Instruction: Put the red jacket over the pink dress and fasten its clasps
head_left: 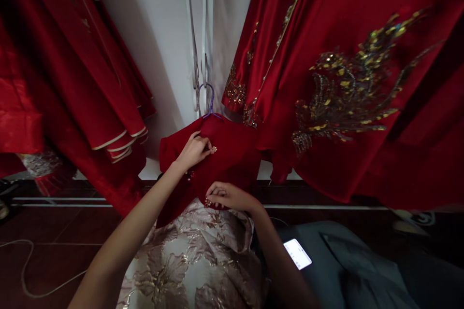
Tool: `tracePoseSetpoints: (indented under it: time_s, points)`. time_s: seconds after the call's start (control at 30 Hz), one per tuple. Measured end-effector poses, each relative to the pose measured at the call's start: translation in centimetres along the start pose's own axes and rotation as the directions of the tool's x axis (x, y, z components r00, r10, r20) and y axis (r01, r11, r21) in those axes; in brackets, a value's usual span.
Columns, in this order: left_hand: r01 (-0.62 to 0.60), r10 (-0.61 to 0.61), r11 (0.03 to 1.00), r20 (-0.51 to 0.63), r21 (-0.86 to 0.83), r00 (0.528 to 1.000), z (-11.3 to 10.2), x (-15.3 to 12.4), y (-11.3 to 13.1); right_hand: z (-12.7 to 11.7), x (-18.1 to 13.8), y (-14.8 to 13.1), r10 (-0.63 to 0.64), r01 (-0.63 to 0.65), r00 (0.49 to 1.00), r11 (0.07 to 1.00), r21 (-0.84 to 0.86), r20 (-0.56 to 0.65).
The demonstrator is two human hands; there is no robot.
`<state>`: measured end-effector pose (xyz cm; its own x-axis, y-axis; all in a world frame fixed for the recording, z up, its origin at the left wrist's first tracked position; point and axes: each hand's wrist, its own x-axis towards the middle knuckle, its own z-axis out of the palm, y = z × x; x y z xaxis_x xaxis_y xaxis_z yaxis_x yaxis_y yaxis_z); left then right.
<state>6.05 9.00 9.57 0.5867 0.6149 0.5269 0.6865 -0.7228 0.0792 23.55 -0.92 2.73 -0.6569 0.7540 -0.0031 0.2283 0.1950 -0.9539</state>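
A small red garment (232, 154) hangs in front of me on a purple hanger (211, 101). My left hand (195, 150) lies over its upper part, thumb and finger pinched at a beaded flower ornament (214, 149). Lower down, the curled fingers of my right hand (227, 195) grip a second beaded ornament (208, 202) near the garment's bottom edge. Another cluster of beads (190, 175) shows beside my left wrist. Below the garment, a pale fabric with a gold floral pattern (188, 256) covers my lap.
Large red gowns hang on both sides, one with cream piping (87, 67), another with a sequinned bird motif (348, 87). White metal rods (205, 24) run up the wall. A lit phone (297, 254) rests on grey-blue fabric (337, 251). A thin cable (27, 275) lies on the floor.
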Motion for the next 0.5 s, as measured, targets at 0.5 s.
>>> tracePoseSetpoints:
  time_s: [0.5]
  points:
    - [0.102, -0.101, 0.969, -0.015, 0.223, 0.995, 0.7, -0.3, 1.2, -0.1, 0.2, 0.2, 0.007, -0.007, 1.0, 1.0, -0.002, 0.011]
